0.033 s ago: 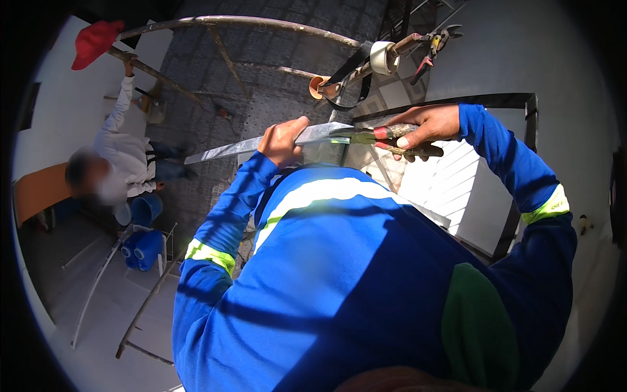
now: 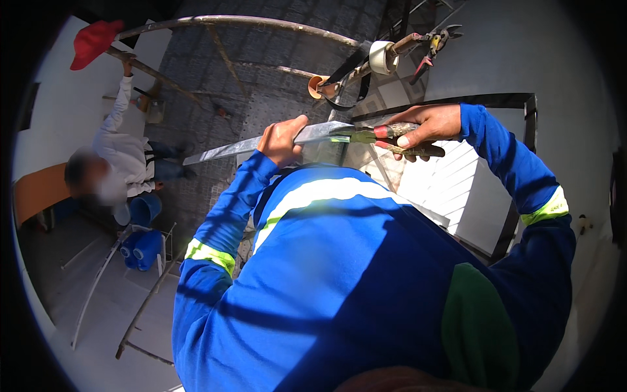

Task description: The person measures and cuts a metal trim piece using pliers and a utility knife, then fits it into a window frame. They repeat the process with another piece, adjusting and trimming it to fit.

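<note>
The wearer's blue shirt fills the space on the near side of a long grey metal strip, with a curved scaffold rail beyond the strip and a person in white past its left end. The strip lies in front of the wearer's chest, its long axis running left to right and its right end pointing at red-handled snips. Left hand: grip closed around the strip; right hand: grip wrapped around the snips' handles, jaws at the strip's right end.
</note>
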A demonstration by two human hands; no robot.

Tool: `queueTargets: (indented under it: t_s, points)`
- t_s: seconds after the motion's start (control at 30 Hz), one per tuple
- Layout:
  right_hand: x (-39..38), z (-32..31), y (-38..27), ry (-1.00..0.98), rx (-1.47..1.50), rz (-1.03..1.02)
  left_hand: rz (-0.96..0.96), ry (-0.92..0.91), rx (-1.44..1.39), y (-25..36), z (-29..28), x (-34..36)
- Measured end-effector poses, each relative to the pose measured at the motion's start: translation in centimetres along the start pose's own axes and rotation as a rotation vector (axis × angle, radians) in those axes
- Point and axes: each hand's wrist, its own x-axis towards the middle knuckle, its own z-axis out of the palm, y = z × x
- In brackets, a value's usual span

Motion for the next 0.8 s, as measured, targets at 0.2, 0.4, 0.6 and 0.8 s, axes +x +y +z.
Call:
queueTargets:
  t_s: [0.2,0.4,0.6,0.8]
  points:
    - [-2.3,1.4,-0.1,0.085,-0.1,-0.027,0.049,-0.319,-0.698,-1.7,-1.8,0.8]
    - [-3.4,1.7,1.8,0.205,-0.181,-0.009,-0.119,-0.182,-0.227,-4.2,-0.6,0.3]
    - [-3.4,3.2,3.8,0.273,-0.397,-0.074,-0.239,-0.305,-0.494,-3.7,2.0,-0.7]
    - [-1.4,3.7,5.6,0.313,-0.314,-0.173,-0.153,-0.245,-0.302,-5.4,1.6,-0.4]
